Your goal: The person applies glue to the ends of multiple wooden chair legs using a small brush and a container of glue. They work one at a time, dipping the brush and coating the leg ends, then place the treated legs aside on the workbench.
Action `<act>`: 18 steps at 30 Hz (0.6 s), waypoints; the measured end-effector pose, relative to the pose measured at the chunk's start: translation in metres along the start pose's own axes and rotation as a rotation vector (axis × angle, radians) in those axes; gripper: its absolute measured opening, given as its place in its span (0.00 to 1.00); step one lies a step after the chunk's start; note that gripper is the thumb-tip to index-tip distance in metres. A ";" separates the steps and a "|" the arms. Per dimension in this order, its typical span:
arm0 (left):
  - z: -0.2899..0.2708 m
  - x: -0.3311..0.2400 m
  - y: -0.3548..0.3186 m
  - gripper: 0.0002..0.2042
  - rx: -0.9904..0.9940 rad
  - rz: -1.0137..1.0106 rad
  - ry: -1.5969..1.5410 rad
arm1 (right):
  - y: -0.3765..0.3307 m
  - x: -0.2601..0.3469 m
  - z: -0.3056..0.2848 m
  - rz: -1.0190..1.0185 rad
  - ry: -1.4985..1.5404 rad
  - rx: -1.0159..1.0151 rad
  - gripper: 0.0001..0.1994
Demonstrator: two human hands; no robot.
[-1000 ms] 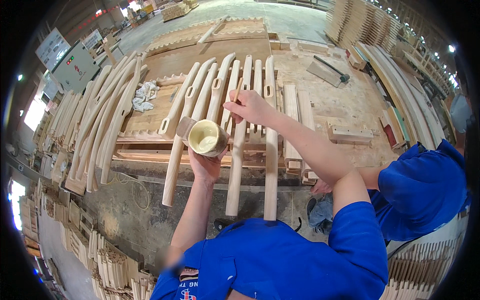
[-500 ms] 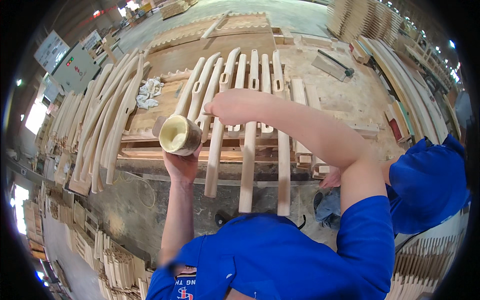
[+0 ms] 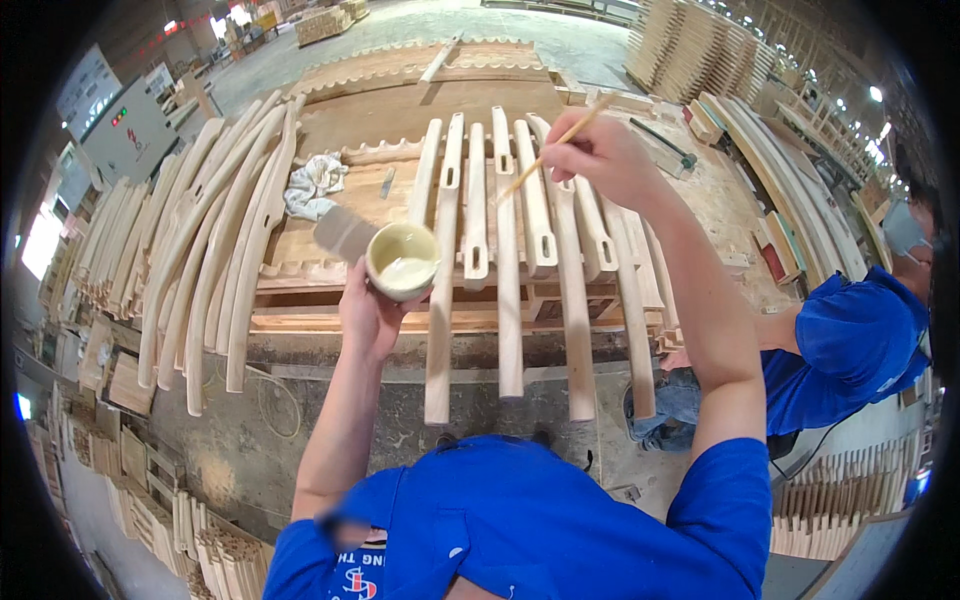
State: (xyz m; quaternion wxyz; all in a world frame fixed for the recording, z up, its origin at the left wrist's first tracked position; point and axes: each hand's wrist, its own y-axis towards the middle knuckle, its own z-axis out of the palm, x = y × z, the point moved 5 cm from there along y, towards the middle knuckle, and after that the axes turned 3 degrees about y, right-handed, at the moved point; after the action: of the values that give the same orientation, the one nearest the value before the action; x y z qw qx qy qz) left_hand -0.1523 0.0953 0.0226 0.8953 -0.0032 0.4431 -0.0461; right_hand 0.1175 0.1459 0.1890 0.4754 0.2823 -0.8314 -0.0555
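My left hand [image 3: 368, 315] is wrapped round a round cup [image 3: 402, 246] with creamy pale-yellow contents, tilted so its mouth shows. A flat brownish piece [image 3: 345, 233] sticks out beside the cup; its lower end is hidden. Farther right, my right hand [image 3: 605, 160] pinches a thin wooden stick [image 3: 535, 168]. The stick slants down to the left, its tip over a pale wooden bar [image 3: 507, 290]; whether it touches, I cannot tell. Several such bars lie side by side, some with oblong slots, like the slotted bar [image 3: 474, 225] nearer the cup. Some bars overhang the bench's near edge.
A white rag [image 3: 318, 180] lies on the bench left of the bars. Curved wooden pieces [image 3: 225, 230] are piled at the left. A dark-handled hammer [image 3: 665, 143] rests at the back right. Close on the right stands a person in a blue shirt [image 3: 855, 335].
My right hand has moved right and away from the cup, and the stick now shows in it. The bars, bench and cup appear shifted to the right in the view.
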 end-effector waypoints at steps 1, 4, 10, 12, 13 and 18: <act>-0.003 0.000 0.006 0.22 0.010 -0.026 -0.012 | -0.002 0.004 0.012 -0.021 0.122 -0.046 0.05; -0.001 0.001 0.019 0.21 0.004 -0.055 0.023 | -0.008 0.016 0.046 -0.033 0.377 -0.169 0.07; 0.012 0.000 0.029 0.18 0.098 -0.041 0.023 | -0.012 -0.005 0.093 0.199 0.367 -0.296 0.09; 0.010 0.002 0.037 0.17 0.097 -0.056 0.010 | -0.014 -0.029 0.097 0.326 0.617 -0.343 0.08; 0.009 0.003 0.039 0.17 0.145 -0.071 -0.033 | -0.019 -0.042 0.099 0.391 0.716 -0.387 0.07; 0.012 0.002 0.049 0.18 0.109 -0.056 -0.076 | -0.041 -0.079 0.100 0.424 1.067 -0.507 0.06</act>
State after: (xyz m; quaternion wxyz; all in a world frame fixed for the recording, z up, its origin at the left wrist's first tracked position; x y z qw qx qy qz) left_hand -0.1370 0.1436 0.0259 0.9086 0.0315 0.4054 -0.0952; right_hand 0.0828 0.1355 0.0598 0.8778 -0.0213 -0.4785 -0.0070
